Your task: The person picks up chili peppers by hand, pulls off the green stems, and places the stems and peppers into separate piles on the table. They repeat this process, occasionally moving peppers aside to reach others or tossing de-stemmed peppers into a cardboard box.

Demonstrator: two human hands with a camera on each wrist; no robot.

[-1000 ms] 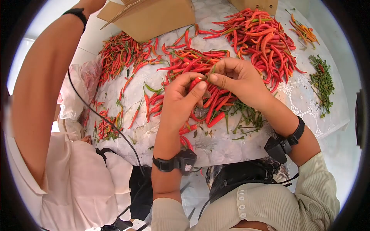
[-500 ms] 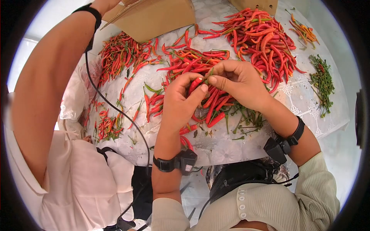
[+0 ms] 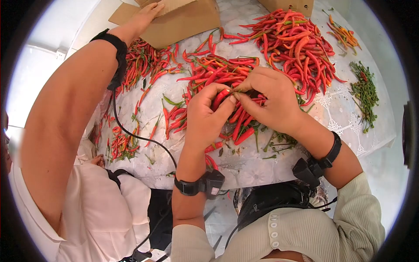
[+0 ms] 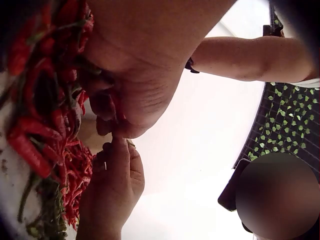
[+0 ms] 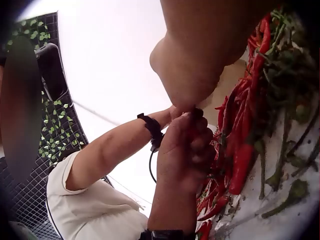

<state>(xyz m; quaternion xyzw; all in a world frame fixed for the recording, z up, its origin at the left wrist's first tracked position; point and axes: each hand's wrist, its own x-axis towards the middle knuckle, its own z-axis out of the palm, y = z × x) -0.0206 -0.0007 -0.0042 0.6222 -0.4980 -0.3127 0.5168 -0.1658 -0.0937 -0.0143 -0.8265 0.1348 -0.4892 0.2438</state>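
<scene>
My left hand [image 3: 201, 114] holds a red chili pepper [image 3: 220, 99] between thumb and curled fingers, its pale tip facing right. Against that end, the thumb and fingers of my right hand [image 3: 274, 101] pinch together. A small bit of green stem [image 4: 131, 143] pokes out from the right fingers in the left wrist view; in the head view those fingers hide it. Both hands are over a heap of red chilies [image 3: 218, 72] in the middle of the table. Green stems [image 3: 279, 139] lie below the right hand.
A bigger chili pile [image 3: 301, 48] stands at the back right, stems [image 3: 365, 94] at the far right. Behind is a cardboard box [image 3: 185, 26], with another person's hand [image 3: 142, 19] at its flap. That person's cable [image 3: 139, 136] hangs across the table's left side.
The other person's arm has swung right, bringing their hand to the box. My right hand has turned slightly, its fingers now covering the green stem seen before. My left hand keeps its grip.
</scene>
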